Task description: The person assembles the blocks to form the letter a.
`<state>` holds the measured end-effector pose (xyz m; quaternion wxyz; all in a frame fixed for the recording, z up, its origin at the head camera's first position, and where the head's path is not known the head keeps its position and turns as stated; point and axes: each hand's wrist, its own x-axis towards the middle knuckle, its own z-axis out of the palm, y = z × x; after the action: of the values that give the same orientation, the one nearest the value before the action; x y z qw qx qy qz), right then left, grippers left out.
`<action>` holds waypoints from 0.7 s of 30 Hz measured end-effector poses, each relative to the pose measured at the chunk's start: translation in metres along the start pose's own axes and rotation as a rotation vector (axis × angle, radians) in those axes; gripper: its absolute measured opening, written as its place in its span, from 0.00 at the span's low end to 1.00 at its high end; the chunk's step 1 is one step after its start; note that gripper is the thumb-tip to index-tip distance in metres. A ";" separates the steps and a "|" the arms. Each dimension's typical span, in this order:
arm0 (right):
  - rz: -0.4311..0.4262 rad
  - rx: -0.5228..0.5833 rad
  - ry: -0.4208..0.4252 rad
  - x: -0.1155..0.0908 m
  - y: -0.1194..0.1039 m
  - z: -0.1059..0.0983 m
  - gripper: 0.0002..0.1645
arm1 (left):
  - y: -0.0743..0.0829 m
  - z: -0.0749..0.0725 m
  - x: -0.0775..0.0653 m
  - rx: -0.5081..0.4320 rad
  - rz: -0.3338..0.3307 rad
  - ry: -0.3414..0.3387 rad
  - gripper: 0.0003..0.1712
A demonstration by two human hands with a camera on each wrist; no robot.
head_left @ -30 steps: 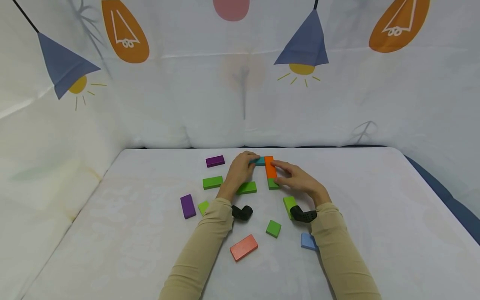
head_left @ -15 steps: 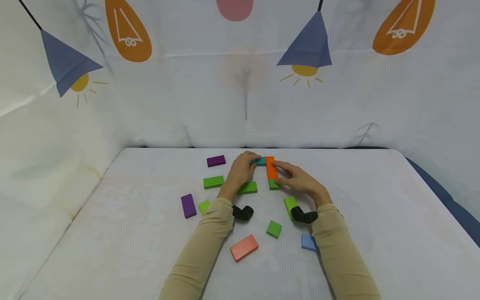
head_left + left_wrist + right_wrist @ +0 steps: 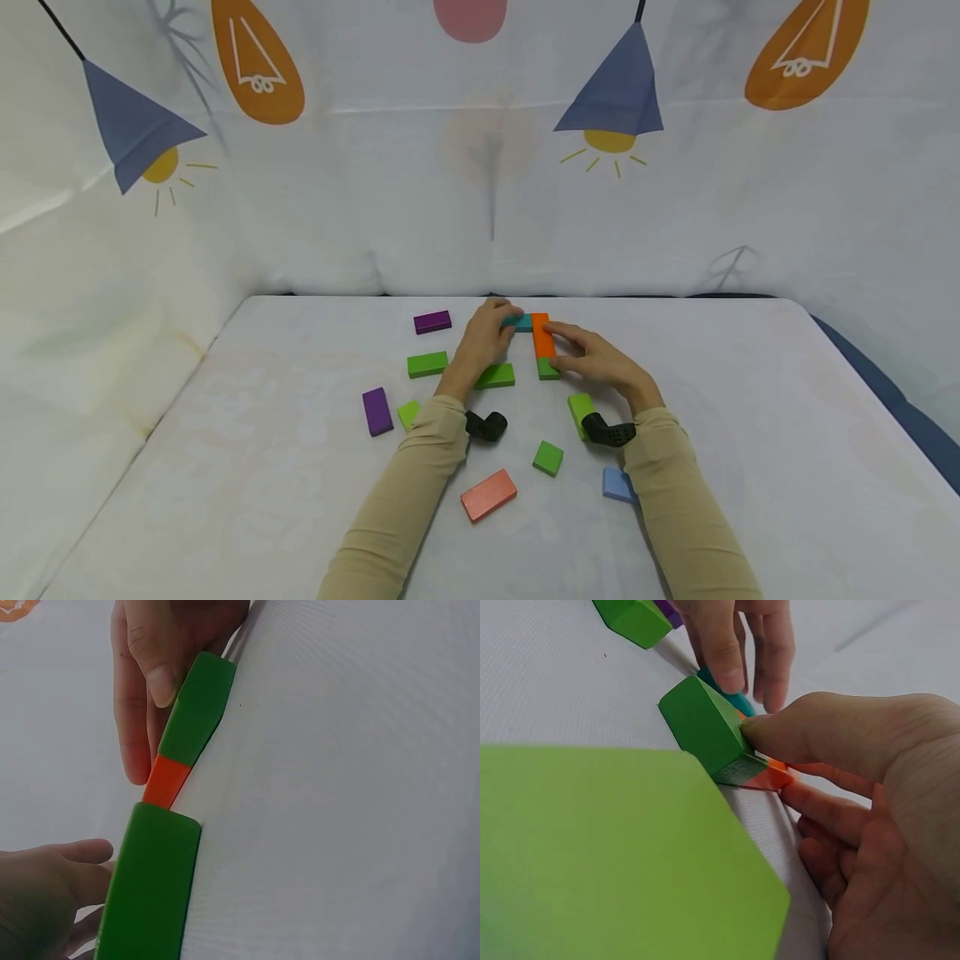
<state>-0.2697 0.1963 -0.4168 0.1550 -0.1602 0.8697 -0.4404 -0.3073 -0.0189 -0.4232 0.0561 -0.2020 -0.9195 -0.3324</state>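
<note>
Far up the white table, my left hand [image 3: 478, 343] pinches the left end of a teal block [image 3: 523, 323]. The teal block's right end meets the top of an upright-lying orange block [image 3: 541, 336]. A small green block [image 3: 548, 369] continues the orange one toward me. My right hand [image 3: 597, 360] lies along their right side, thumb on the green block, fingertips at the orange block. In the right wrist view, the thumb [image 3: 795, 729] rests on the green block's edge. A longer green block [image 3: 150, 881] beside my left wrist covers the left fingertips in the left wrist view.
Near my forearms lie a lime block [image 3: 578, 410], a green square [image 3: 547, 458], a salmon block [image 3: 488, 496] and a partly covered blue block [image 3: 617, 483]. Purple blocks, one being [image 3: 377, 412], and a green block [image 3: 427, 364] lie left. A printed white curtain stands behind.
The head view shifted slightly at first. Both hands and all blocks keep nearly the same places; the left hand's knuckles are a touch higher now.
</note>
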 end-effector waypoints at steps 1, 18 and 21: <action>0.000 -0.003 -0.001 0.000 0.000 0.000 0.38 | 0.000 0.000 0.000 0.002 -0.001 0.004 0.17; 0.016 0.003 -0.002 -0.001 0.001 0.002 0.38 | -0.009 -0.044 -0.010 -0.081 -0.041 0.114 0.18; 0.024 -0.006 0.001 -0.002 0.000 0.001 0.38 | -0.020 -0.054 -0.012 -0.094 -0.058 0.130 0.18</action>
<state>-0.2678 0.1959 -0.4172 0.1592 -0.1501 0.8730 -0.4359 -0.3065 -0.0709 -0.3956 0.0964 -0.1560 -0.9027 -0.3892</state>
